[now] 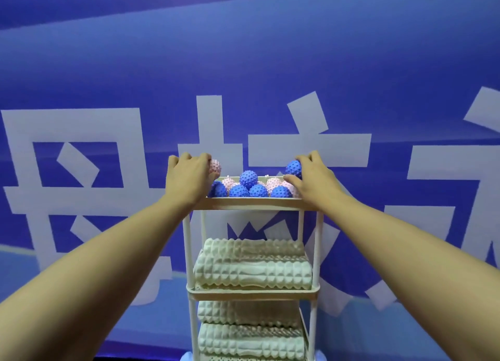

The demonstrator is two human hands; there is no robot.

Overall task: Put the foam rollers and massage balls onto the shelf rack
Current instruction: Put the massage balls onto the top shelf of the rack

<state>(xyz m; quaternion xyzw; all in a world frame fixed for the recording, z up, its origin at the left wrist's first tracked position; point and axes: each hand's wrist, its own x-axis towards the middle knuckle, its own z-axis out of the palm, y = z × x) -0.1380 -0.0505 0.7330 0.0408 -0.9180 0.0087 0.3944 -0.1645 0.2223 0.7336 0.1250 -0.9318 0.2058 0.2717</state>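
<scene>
A white shelf rack [251,203] stands in front of me. Its top tray holds several spiky massage balls, blue [248,179] and pink [273,183]. My left hand [186,178] holds a pink spiky ball [215,167] over the tray's left end. Over the right end, my right hand [311,178] grips a blue spiky ball [293,168]. Pale ridged foam rollers [253,272] lie stacked on the middle shelf. More foam rollers [250,336] fill the lower shelf.
A blue banner wall [243,63] with large pale characters rises right behind the rack. A light blue object [186,356] shows at the rack's foot, at the bottom edge of the view.
</scene>
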